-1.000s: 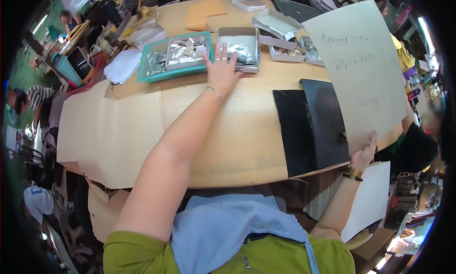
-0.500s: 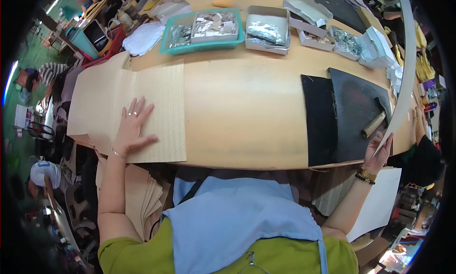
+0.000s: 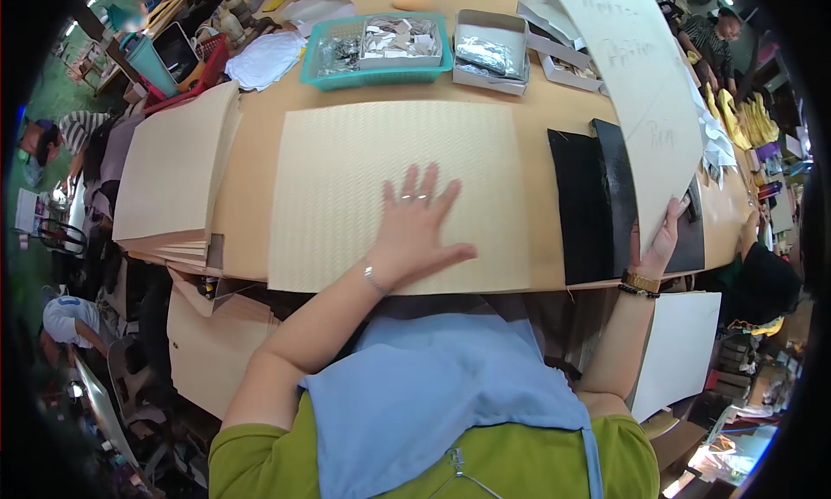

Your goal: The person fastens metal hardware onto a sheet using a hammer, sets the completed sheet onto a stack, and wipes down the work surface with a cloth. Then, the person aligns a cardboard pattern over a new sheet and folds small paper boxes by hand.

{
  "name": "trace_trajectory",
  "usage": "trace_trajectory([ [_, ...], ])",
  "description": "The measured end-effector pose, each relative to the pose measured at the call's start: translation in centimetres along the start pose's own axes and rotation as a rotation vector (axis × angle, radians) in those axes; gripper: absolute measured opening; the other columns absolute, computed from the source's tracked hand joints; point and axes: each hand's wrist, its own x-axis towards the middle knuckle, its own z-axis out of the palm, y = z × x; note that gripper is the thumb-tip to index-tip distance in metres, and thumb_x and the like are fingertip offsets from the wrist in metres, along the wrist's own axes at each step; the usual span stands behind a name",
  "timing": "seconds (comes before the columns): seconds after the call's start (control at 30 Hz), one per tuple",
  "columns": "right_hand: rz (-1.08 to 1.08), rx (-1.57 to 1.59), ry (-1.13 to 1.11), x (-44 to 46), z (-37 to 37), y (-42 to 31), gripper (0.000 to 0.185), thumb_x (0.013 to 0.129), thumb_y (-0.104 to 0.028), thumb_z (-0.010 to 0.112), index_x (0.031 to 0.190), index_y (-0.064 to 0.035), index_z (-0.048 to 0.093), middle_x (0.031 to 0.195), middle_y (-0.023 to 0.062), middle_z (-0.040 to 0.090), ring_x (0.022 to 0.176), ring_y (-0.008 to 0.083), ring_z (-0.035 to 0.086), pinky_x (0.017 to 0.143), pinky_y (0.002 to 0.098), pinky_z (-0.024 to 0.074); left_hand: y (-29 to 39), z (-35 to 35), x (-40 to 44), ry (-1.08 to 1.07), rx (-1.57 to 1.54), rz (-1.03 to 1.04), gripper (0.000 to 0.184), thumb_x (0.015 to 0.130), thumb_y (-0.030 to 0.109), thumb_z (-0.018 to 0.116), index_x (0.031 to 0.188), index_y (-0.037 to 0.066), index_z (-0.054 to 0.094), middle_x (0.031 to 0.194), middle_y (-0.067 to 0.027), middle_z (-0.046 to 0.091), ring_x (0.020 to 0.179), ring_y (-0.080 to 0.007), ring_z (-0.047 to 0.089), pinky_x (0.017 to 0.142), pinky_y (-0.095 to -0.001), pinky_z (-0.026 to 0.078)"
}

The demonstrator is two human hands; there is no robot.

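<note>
My left hand [image 3: 420,231] lies flat with fingers spread on a cream sheet with a woven-looking texture [image 3: 329,196], in the middle of the table in the head view. On the right, my right hand [image 3: 658,244] grips the lower end of a long pale board [image 3: 645,92] with faint handwriting on it. The board is raised and tilted, its top running out of view. Partly behind it lie a black sheet [image 3: 578,205] and a dark slab [image 3: 610,213]. A stack of cream sheets [image 3: 173,174] rests at the table's left end.
Along the back of the table [image 3: 247,187] stand a teal basket [image 3: 376,81] with small pieces and a white box [image 3: 491,83] with silvery packets. A white cloth [image 3: 264,64] lies at the back left. Other people sit and work on both sides.
My left hand has slid the textured sheet rightward from the stack to mid-table. My right hand has shifted left, and the board has turned from edge-on to show its written face.
</note>
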Motion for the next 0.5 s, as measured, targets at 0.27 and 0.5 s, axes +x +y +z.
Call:
trace_trajectory([
  [0.27, 0.128, -0.107, -0.021, -0.1, -1.7, -0.7, 0.049, 0.1, -0.031, 0.046, 0.138, 0.0001, 0.04, 0.135, 0.016, 0.051, 0.122, 0.0274, 0.052, 0.103, 0.0406, 0.0434, 2.3, 0.7, 2.7, 0.032, -0.164, 0.004, 0.088, 0.08, 0.066, 0.056, 0.147, 0.013, 0.034, 0.153, -0.0249, 0.019, 0.143, -0.0445, 0.011, 0.11, -0.0649, 0.009],
  [0.5, 0.127, -0.13, 0.045, 0.3, -3.4, -0.4, 0.049, 0.1, -0.031, 0.047, 0.136, 0.0023, 0.042, 0.134, 0.0167, 0.052, 0.12, 0.0264, 0.054, 0.103, 0.0397, 0.043, -6.5, -1.7, -1.3, 0.014, 0.041, -0.135, 0.079, 0.085, 0.061, 0.054, 0.146, 0.015, 0.035, 0.154, -0.0222, 0.019, 0.143, -0.0423, 0.015, 0.109, -0.0655, 0.011],
])
